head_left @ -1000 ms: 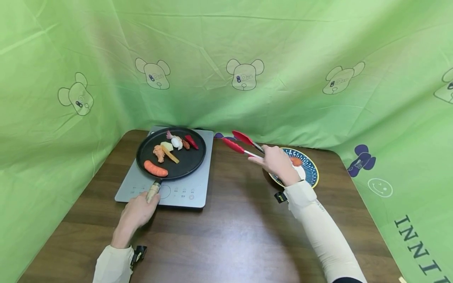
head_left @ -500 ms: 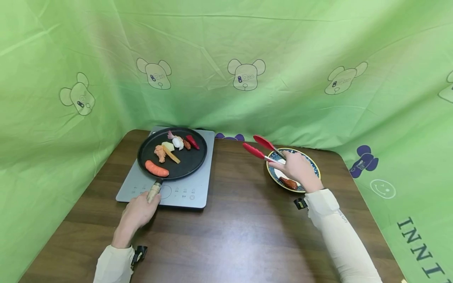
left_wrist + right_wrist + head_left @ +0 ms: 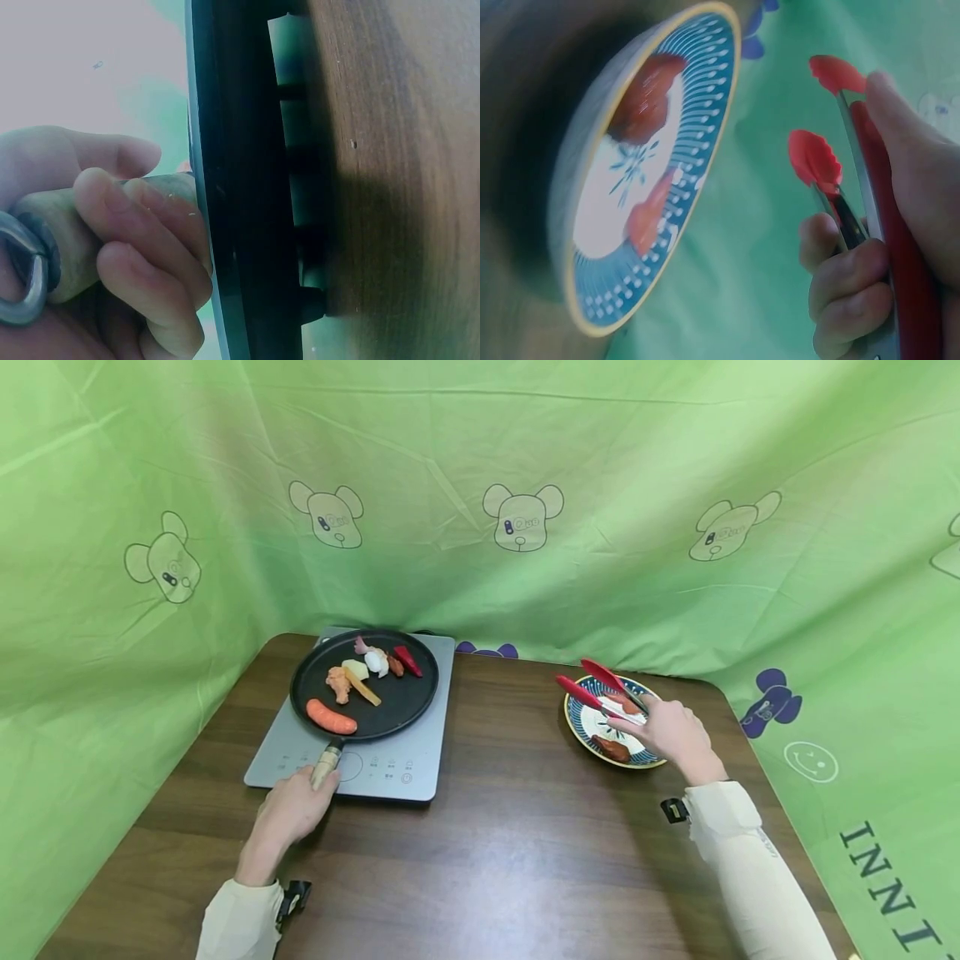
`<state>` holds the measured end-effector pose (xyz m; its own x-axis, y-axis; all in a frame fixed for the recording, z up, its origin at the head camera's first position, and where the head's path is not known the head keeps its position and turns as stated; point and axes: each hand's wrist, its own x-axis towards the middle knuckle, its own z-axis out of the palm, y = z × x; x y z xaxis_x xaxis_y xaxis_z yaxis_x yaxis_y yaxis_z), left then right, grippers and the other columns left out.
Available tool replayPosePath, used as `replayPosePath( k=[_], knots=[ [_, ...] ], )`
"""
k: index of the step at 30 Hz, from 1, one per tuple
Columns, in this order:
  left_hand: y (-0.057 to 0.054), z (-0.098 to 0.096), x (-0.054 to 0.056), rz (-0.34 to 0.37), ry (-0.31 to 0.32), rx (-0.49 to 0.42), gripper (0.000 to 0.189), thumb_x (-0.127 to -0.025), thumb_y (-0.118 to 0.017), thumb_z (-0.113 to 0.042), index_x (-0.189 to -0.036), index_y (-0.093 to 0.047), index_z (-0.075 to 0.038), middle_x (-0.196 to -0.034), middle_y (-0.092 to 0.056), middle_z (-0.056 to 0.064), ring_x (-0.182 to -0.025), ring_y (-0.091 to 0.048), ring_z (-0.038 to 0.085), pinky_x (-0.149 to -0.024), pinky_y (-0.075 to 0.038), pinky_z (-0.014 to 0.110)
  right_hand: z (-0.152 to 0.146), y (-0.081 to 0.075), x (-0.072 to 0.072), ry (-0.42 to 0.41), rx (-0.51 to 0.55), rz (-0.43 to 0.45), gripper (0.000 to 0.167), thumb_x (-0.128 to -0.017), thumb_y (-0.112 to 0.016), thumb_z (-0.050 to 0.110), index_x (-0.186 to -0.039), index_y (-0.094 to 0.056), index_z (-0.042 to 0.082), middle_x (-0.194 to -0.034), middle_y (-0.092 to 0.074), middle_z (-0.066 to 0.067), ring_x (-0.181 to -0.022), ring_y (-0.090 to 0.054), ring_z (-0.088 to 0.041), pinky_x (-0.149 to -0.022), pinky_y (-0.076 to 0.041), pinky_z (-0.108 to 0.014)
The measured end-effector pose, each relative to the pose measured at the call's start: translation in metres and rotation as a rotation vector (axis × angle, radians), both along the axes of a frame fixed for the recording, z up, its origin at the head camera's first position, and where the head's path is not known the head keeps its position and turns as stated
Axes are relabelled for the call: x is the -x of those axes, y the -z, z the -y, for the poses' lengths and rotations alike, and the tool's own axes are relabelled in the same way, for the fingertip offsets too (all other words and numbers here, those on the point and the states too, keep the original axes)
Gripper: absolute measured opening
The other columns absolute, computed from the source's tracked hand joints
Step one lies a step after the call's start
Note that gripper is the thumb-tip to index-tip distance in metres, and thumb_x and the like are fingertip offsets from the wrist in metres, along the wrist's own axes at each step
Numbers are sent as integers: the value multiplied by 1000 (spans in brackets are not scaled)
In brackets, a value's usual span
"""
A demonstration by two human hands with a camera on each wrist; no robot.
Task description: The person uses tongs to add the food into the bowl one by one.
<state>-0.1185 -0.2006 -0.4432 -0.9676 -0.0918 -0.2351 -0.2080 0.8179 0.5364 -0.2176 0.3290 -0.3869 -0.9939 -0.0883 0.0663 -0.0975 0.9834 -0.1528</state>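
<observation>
My left hand [image 3: 292, 806] grips the wooden handle [image 3: 326, 766] of a black frying pan [image 3: 393, 708], fingers curled round it; the left wrist view shows the handle's end ring [image 3: 34, 289]. In the pan lie a sausage [image 3: 331, 717], a fried chicken piece [image 3: 339, 683], a yellow strip [image 3: 363, 686], a shrimp [image 3: 363, 646] and a red pepper piece [image 3: 408, 661]. My right hand [image 3: 678, 735] holds red-tipped tongs [image 3: 577, 692] over a blue-patterned plate [image 3: 573, 722]. The tong tips are spread with nothing between them. A brown glazed piece [image 3: 611, 748] and a reddish piece [image 3: 649, 214] lie on the plate.
The pan stands on a grey induction cooktop [image 3: 420, 768] at the left of the wooden table [image 3: 495, 852]. A green printed cloth [image 3: 420, 560] hangs behind the table and along both sides.
My right hand has carried the spread tongs rightward, from left of the plate to over it, and the brown glazed piece has come into view. My left hand stays on the pan handle.
</observation>
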Motion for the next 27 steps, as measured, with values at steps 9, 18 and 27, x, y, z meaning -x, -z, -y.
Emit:
replayPosePath(
  k=[9,18,27],
  knots=[
    [-1,-1,0,7,-9,-10,50,-96,-40,-49,-101,-51,0,-67,-43,9,-54,-43,22,-47,-33,34,-30,7,-6,17,-42,24,86,-82,-52,70,-125,-53,-5,-98,-58,-37,-84,-57,-53,-63,-44,-57],
    [-1,-1,1,6,-8,-5,50,-97,-40,-49,-99,-50,0,-67,-42,8,-54,-42,21,-47,-33,33,-58,12,-10,33,-62,24,86,-78,-54,73,-117,-56,-4,-96,-58,-36,-82,-56,-56,-61,-44,-58],
    [-2,-2,1,3,-8,6,51,-97,-40,-49,-101,-51,1,-67,-42,8,-54,-42,21,-47,-33,33,-72,16,-10,47,-72,90,86,-82,-52,70,-121,-53,-7,-107,-55,-38,-89,-54,-57,-64,-43,-60]
  ],
)
